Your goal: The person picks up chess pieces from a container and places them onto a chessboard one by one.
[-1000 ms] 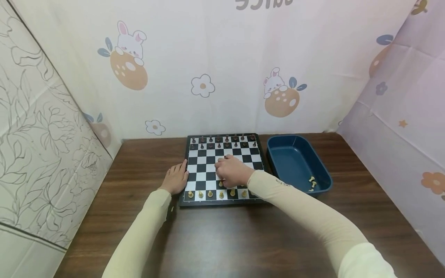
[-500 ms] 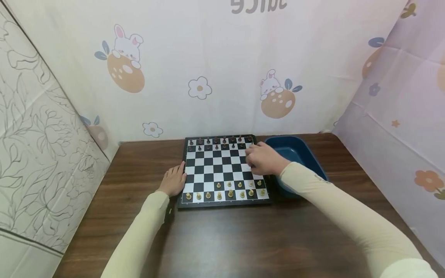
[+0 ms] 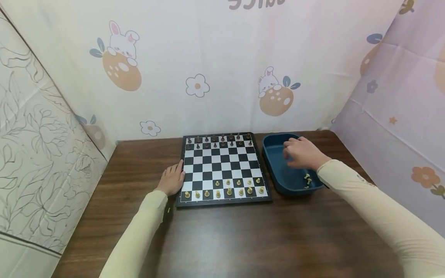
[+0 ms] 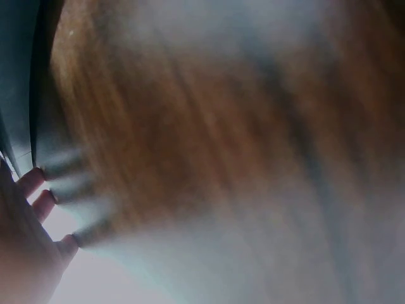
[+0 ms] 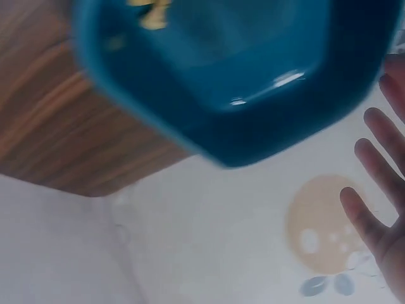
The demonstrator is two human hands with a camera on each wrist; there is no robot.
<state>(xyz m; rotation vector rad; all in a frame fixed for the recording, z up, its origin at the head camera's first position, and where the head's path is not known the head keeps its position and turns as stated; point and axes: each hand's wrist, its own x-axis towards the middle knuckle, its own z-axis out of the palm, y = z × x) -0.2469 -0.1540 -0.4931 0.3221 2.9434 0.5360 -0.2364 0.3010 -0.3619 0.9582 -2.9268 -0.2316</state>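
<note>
A black-and-white chessboard (image 3: 216, 164) lies on the table. Along its left edge rests my left hand (image 3: 172, 179), fingers straight, touching the rim; part of that hand (image 4: 28, 234) shows in the left wrist view. My right hand (image 3: 302, 152) hangs over the blue tray (image 3: 278, 173) to the right of the board. In the right wrist view the fingers (image 5: 380, 168) are spread, with nothing visible between them. Small cream chess pieces (image 3: 308, 180) lie in the tray's near right corner. Cream pieces stand in the board's near back row, with several pawns (image 3: 238, 182) ahead of them on the right.
Dark chess pieces (image 3: 215, 145) fill the two far rows. The brown wooden table (image 3: 222, 239) ends at a printed cloth wall (image 3: 222, 104) behind, with another cloth side (image 3: 393, 154) at the right and a flower-patterned panel (image 3: 38, 154) at the left.
My right hand has moved right, from over the middle of the board to over the tray. More pawns on the near right are uncovered. The left hand has stayed at the board's edge.
</note>
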